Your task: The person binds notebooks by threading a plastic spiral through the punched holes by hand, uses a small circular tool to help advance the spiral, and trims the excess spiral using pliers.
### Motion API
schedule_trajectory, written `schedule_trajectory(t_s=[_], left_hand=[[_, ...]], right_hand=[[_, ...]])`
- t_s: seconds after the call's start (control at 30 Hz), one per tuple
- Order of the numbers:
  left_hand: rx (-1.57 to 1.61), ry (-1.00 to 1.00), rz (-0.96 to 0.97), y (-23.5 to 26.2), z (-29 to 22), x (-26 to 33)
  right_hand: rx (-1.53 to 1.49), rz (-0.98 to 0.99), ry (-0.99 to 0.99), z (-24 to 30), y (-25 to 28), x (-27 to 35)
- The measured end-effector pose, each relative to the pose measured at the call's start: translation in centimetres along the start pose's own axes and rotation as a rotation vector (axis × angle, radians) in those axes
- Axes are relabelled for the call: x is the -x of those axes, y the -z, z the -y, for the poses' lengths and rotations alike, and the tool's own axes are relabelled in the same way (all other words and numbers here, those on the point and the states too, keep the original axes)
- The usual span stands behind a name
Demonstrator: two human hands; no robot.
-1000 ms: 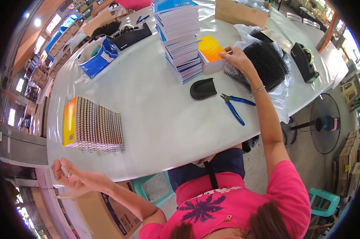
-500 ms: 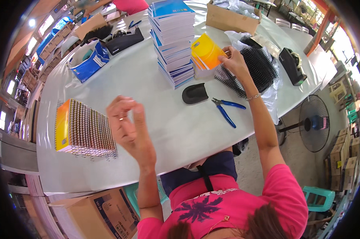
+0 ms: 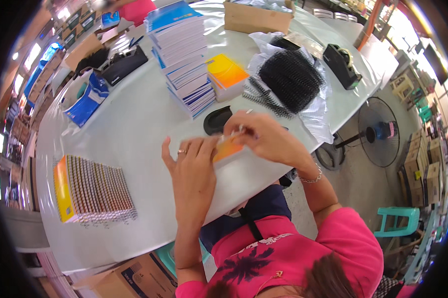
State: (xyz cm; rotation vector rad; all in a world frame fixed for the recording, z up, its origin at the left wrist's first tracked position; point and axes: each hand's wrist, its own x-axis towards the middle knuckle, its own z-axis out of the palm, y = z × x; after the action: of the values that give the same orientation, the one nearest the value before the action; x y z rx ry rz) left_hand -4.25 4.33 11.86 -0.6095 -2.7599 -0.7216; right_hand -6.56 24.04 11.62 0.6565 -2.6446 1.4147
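Note:
A small orange-and-yellow notebook [image 3: 227, 150] is held low over the table's front edge, mostly covered by my fingers. My left hand [image 3: 193, 161] grips its left side, with one finger standing apart. At its upper right edge, the fingers of my right hand [image 3: 266, 138] are pinched together, slightly blurred. Just behind my hands lies a black rounded, hollow piece [image 3: 217, 120]. The blue-handled cutters are almost wholly hidden behind my right hand. Farther back sits a short stack of yellow-orange notebooks [image 3: 227, 72], beside a pile of black spiral binding coils [image 3: 291, 82] on crumpled plastic.
A tall stack of blue-covered booklets [image 3: 182, 49] rises behind. Spiral-bound notebooks [image 3: 97, 188] stand in a row at left. Around the table are a blue-and-white container [image 3: 86, 102], two black tape dispensers [image 3: 126, 65] [image 3: 342, 67], a cardboard box [image 3: 257, 17] and a floor fan [image 3: 378, 131].
My right hand has brought a notebook from the short stack toward me. My left hand has come down and right to meet it. The view has shifted, moving the table's things leftward.

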Motion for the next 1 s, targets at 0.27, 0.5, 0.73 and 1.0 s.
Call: schedule_trajectory(t_s=[0.27,0.5,0.73,1.0], left_hand=[[-0.094,0.102,0.057,0.1,3.4,3.8],[-0.229,0.102,0.041,-2.6,4.5,5.3],[-0.052,0.13,-0.183,-4.6,4.5,5.0],[-0.091,0.129,-0.408,-6.8,4.3,4.0]], right_hand=[[0.541,-0.739,-0.159,-8.9,9.9,0.5],[0.688,-0.672,-0.303,-13.0,10.1,2.2],[0.635,-0.731,-0.364,-13.3,9.7,2.0],[0.881,-0.783,-0.418,-14.6,9.6,2.0]])
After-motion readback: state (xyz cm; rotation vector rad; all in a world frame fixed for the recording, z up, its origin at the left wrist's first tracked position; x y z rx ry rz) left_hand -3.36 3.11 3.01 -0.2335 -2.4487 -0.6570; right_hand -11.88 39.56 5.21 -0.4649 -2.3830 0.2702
